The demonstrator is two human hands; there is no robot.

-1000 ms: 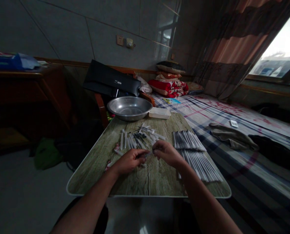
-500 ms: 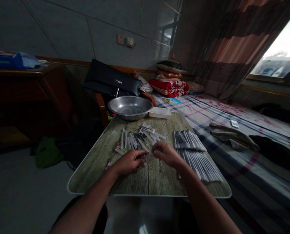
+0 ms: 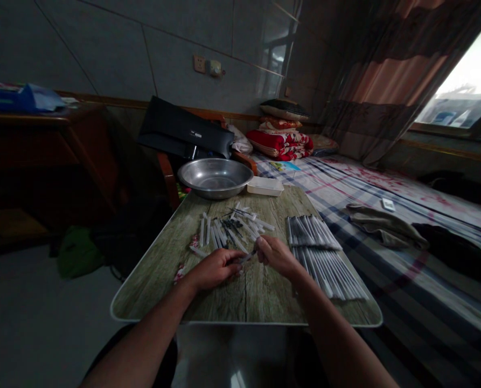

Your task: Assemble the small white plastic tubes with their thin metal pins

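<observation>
A slim translucent tube (image 3: 247, 258) is held between the two hands, above the near middle of the wood-grain bench (image 3: 264, 304). It is whitish and cloudy, straight and narrow, slanting up toward the right; its right end looks dark, though that detail is too small and blurred to make out. The left hand (image 3: 221, 265) pinches the tube's lower left end between thumb and fingers. The right hand (image 3: 276, 254) has its fingers curled in and pressed together at the other end.

Just beyond the hands lies a loose pile of short whitish tubes (image 3: 208, 231), pointing various ways, with small black pieces (image 3: 232, 224) scattered among them. To the right of the right hand, long pale sticks with dark ends lie side by side in two groups, a far bundle (image 3: 311, 231) and a near bundle (image 3: 331, 272), the two touching.
</observation>
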